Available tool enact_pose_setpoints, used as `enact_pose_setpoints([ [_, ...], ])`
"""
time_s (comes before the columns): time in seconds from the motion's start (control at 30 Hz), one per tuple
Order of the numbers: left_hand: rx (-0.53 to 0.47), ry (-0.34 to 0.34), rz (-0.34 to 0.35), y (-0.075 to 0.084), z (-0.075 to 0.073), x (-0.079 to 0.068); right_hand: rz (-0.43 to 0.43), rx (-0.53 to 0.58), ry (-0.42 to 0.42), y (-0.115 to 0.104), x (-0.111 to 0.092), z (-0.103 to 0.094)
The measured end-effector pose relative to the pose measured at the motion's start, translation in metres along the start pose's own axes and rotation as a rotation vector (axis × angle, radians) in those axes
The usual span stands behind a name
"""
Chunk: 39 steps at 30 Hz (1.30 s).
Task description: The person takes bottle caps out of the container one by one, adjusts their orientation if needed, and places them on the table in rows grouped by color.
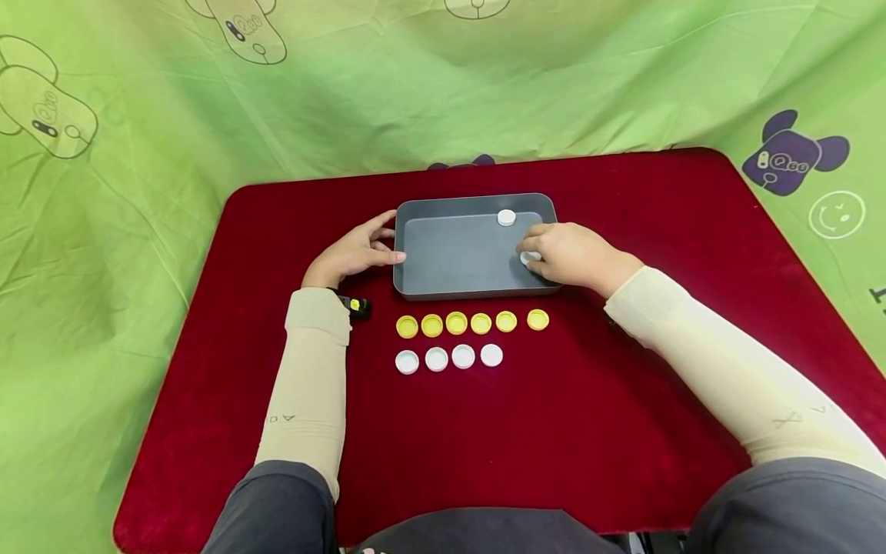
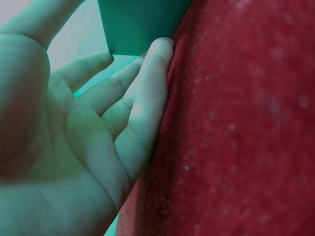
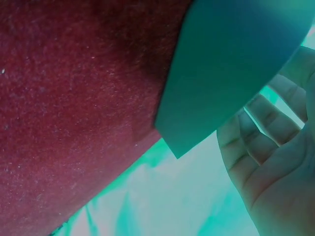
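A shallow grey rectangular tray (image 1: 457, 254) lies on the table, its outer side also showing in the left wrist view. My left hand (image 1: 356, 250) is at the tray's left side, fingers fairly straight against it and the thumb at the rim. Over the tray's right part, my right hand (image 1: 571, 254) pinches a white bottle cap (image 1: 530, 258) low near the floor of the tray. Another white cap (image 1: 507, 218) sits by the back wall. The right wrist view shows the tray's outer wall (image 3: 221, 64) with the palm beside it; the pinched cap is hidden there.
In front of the tray, several yellow caps (image 1: 456, 322) form a row, hollow side up. Nearer me is a row of several white caps (image 1: 464, 356). A red cloth (image 1: 623, 431) covers the table, and a green printed curtain (image 1: 388, 85) hangs behind it.
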<state>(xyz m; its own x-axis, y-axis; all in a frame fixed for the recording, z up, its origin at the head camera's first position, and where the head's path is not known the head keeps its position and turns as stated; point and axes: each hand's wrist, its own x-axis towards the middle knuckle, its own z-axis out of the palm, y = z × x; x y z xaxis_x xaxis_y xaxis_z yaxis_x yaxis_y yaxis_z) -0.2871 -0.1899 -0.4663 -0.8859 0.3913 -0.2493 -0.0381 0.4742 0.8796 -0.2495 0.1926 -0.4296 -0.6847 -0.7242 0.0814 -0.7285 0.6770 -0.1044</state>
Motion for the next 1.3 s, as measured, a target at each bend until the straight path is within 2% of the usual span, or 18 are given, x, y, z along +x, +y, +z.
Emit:
enact_pose_setpoints([
  [0.13,-0.013,-0.017,-0.023,0.007,0.0,-0.003,-0.021,0.003,0.021,-0.002,-0.002,-0.001],
  [0.37,0.005,-0.037,-0.032,0.029,0.001,-0.017,-0.036,0.005,0.024,-0.005,-0.004,0.0],
  [1.3,-0.007,-0.033,-0.038,0.032,0.002,-0.019,-0.071,0.001,0.105,-0.019,-0.015,-0.011],
])
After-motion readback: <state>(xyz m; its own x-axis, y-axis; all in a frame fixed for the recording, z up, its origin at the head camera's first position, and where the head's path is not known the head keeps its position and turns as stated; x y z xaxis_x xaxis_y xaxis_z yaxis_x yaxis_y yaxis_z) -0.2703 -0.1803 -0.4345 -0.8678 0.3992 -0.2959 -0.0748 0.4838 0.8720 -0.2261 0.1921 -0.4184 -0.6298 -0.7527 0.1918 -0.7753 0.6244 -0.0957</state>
